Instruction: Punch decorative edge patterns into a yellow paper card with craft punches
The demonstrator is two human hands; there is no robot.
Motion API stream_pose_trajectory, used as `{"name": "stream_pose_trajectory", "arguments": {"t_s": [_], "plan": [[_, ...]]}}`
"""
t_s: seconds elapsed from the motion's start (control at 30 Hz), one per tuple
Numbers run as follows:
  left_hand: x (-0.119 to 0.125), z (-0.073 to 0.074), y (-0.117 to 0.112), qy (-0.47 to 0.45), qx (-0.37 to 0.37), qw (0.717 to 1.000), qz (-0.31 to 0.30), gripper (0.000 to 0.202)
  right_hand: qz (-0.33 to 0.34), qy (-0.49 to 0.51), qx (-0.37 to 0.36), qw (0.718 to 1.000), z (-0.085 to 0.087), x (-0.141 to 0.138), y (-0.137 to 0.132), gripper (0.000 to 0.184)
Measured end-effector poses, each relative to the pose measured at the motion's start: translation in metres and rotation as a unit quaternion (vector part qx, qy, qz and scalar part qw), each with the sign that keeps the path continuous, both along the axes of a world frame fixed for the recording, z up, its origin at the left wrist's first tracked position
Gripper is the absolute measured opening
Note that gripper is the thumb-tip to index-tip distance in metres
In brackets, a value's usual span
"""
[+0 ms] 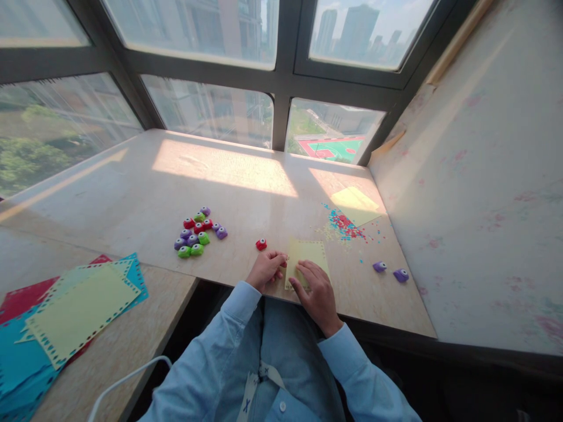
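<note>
A pale yellow sheet of paper [314,251] with small holes punched along its edges lies at the front of the marble-like ledge. My right hand [315,290] rests on it, fingers stretched out over its lower part. At the sheet's left edge, my left hand [267,269] has its fingers closed in a pinch; whatever is between the fingertips is too small to make out. Just beyond that hand sits a red craft punch [261,244].
Green, red and purple punches [197,233] cluster left of centre. Two purple punches [390,271] lie at right. Coloured paper bits [345,225] are scattered near another yellow sheet [357,204]. Hole-edged coloured sheets [83,305] overlap at left, near a white cable [127,375].
</note>
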State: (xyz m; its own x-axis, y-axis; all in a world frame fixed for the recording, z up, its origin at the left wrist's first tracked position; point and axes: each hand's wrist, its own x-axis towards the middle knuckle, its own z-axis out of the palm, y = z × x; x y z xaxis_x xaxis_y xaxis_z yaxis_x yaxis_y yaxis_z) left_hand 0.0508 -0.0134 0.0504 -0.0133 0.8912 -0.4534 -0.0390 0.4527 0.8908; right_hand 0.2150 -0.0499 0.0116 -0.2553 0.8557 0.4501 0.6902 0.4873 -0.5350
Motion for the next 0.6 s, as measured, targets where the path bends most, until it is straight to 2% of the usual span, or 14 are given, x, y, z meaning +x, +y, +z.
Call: {"name": "stream_pose_trajectory", "arguments": {"t_s": [0.17,0.3,0.6], "plan": [[0.0,-0.008,-0.001,0.002,0.022,0.999,-0.033,0.019,-0.001,0.007,-0.003,1.0,0.001,0.0,0.0,0.037],[0.006,-0.014,-0.002,-0.01,0.07,0.996,-0.06,0.024,-0.015,0.035,-0.008,0.999,-0.001,0.0,0.0,0.039],[0.024,-0.012,-0.01,0.022,0.139,0.984,-0.106,0.025,-0.037,0.133,-0.072,0.988,0.004,0.0,0.001,0.03]]}}
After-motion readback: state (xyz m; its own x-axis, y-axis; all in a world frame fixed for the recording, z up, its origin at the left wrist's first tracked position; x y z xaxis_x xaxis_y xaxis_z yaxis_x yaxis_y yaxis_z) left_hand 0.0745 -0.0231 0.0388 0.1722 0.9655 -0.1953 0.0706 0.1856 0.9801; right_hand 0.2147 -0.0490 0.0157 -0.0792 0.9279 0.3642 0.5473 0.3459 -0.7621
